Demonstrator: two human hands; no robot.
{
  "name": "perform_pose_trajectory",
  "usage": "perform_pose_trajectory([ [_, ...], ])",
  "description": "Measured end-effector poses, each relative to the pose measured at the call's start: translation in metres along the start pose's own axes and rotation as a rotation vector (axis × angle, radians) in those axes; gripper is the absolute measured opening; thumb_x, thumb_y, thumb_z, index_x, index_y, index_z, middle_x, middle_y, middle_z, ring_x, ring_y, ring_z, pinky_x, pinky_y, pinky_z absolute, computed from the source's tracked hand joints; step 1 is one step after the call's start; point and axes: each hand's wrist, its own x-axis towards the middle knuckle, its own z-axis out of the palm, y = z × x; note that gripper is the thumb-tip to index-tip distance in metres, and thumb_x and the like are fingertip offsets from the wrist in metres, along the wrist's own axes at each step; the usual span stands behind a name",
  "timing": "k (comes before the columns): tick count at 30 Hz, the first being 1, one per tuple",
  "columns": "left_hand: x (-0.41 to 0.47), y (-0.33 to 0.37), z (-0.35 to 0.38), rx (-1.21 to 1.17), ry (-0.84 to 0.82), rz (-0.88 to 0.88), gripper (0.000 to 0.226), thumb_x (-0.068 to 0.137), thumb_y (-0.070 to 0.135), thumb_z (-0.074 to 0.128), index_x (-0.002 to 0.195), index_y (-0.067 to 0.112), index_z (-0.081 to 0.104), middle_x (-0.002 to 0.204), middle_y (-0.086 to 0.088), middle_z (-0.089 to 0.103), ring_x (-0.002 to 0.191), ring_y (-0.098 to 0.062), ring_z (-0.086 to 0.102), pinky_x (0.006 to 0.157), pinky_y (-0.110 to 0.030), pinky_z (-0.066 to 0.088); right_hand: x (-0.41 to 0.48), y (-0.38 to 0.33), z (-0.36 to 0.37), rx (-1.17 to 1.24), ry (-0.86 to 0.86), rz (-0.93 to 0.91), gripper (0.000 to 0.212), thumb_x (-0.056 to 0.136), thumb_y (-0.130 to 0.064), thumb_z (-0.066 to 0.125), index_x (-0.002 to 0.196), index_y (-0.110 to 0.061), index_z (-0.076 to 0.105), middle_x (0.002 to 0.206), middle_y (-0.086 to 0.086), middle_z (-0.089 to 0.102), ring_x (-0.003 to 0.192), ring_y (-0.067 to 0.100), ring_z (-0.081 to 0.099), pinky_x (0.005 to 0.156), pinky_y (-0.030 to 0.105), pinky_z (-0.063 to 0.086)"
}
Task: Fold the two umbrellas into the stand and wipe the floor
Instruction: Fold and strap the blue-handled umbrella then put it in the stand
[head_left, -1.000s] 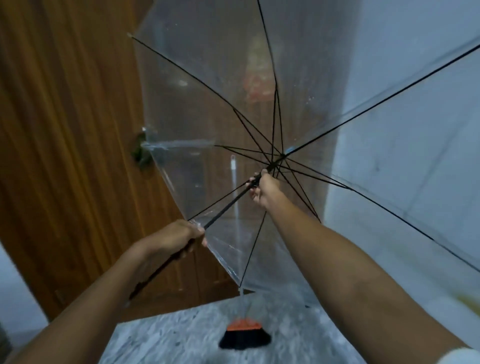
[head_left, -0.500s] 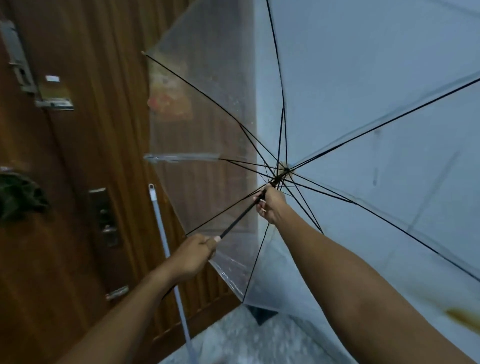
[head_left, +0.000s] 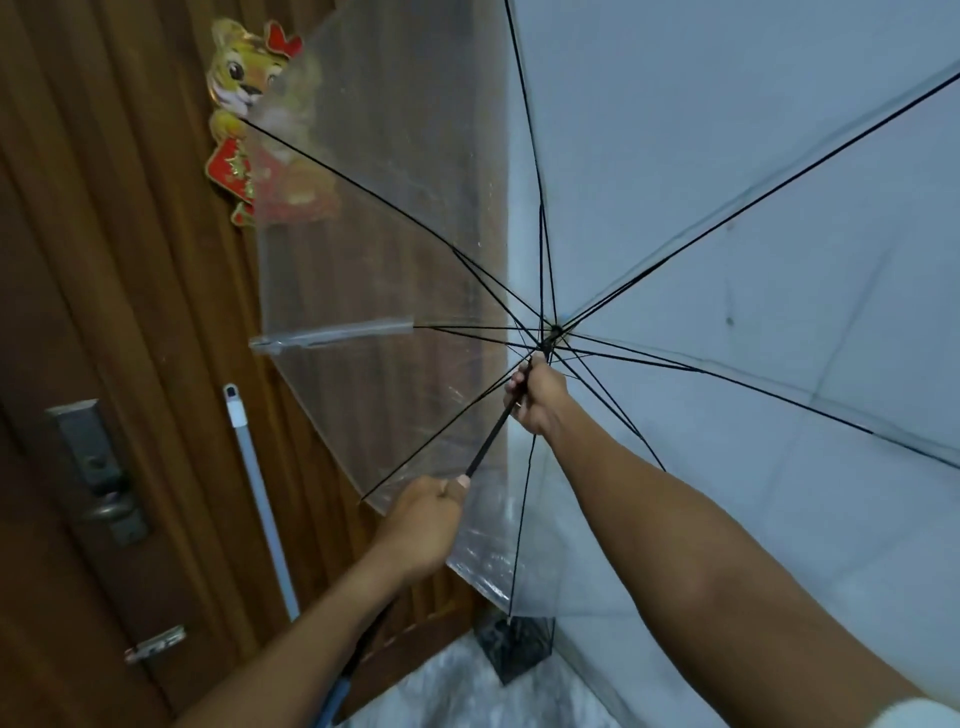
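both hands grip umbrella (head_left: 675, 182) shaft (handle hidden, canopy cropped)

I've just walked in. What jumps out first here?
An open transparent umbrella fills the centre and right, black ribs fanning from its hub. Both hands grip its shaft: the right hand just under the hub, the left hand lower down. A tiger decoration sits on the wooden door, upper left.
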Motion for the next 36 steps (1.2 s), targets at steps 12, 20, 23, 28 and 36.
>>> perform_pose_trajectory([
  [12,0.069,0.009,-0.009,-0.216,0.076,-0.197,0.04,0.099,0.027,0.045,0.061,0.015,0.051,0.056,-0.001,0.05,0.05,-0.021,0.045,0.053,-0.029,0.034,-0.022,0.04,0.05,0.229,-0.316,0.243,0.048,0.107,-0.043,0.035,0.066,-0.018,0.042,0.039,-0.006,0.034,0.028,0.007,0.033,0.027,0.016,0.029],
  [20,0.031,0.006,-0.033,-0.305,-0.224,-0.291,0.052,0.101,0.039,0.045,0.065,0.008,0.066,0.043,-0.002,0.055,0.037,-0.018,0.055,0.048,-0.024,0.044,-0.021,0.026,0.056,0.267,-0.264,0.194,0.052,0.108,-0.041,0.03,0.063,-0.017,0.035,0.034,-0.004,0.024,0.021,0.008,0.019,0.024,0.011,0.011],
  [23,0.007,0.004,-0.035,-0.385,-0.383,-0.321,0.049,0.104,0.036,0.04,0.064,0.01,0.055,0.045,-0.004,0.052,0.035,-0.018,0.052,0.046,-0.024,0.043,-0.017,0.015,0.054,0.277,-0.231,0.166,0.048,0.108,-0.039,0.03,0.065,-0.017,0.034,0.036,-0.004,0.023,0.022,0.008,0.018,0.025,0.01,0.012],
  [28,0.006,0.003,-0.028,-0.566,-0.222,-0.318,0.048,0.105,0.03,0.037,0.058,0.019,0.035,0.038,0.004,0.026,0.023,-0.01,0.021,0.029,-0.018,0.018,-0.019,0.019,0.053,0.309,-0.2,0.103,0.041,0.109,-0.03,0.031,0.07,-0.018,0.037,0.038,-0.006,0.026,0.025,0.006,0.022,0.025,0.013,0.019],
  [36,0.024,0.006,-0.019,-0.478,-0.21,-0.399,0.042,0.098,0.02,0.037,0.056,0.018,0.037,0.033,0.006,0.028,0.021,-0.009,0.023,0.033,-0.012,0.016,-0.053,0.067,0.03,0.283,-0.303,0.232,0.043,0.109,-0.032,0.033,0.069,-0.016,0.038,0.037,-0.004,0.028,0.023,0.008,0.022,0.025,0.013,0.016],
])
